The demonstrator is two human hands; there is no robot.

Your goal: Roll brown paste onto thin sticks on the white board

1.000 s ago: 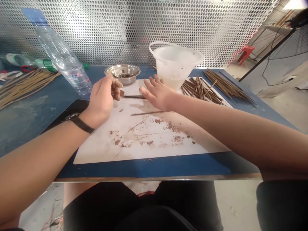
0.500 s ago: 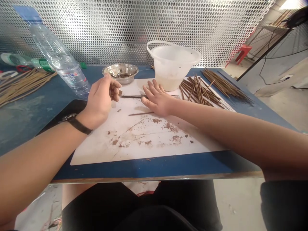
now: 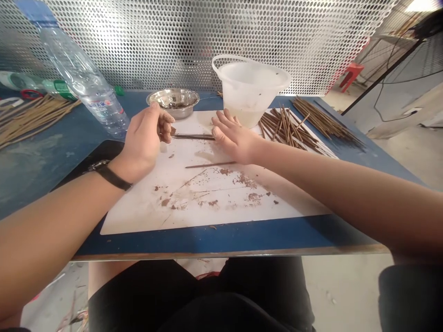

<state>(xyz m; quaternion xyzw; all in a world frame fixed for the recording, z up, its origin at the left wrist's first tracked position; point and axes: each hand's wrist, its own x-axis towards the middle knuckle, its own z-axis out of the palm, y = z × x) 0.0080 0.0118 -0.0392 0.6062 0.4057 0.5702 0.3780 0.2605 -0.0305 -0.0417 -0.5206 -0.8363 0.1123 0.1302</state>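
Shifted rightward is the open right hand (image 3: 234, 139), fingers spread. The curled left hand (image 3: 143, 138) is held at the left end of the stick (image 3: 193, 136), any grip unclear; the stick lies crosswise on the board (image 3: 207, 216), its right end just beside the right hand.

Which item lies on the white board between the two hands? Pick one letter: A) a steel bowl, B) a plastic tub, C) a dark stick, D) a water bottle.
C: the dark stick lies across the white board, running from the left hand to the right hand.
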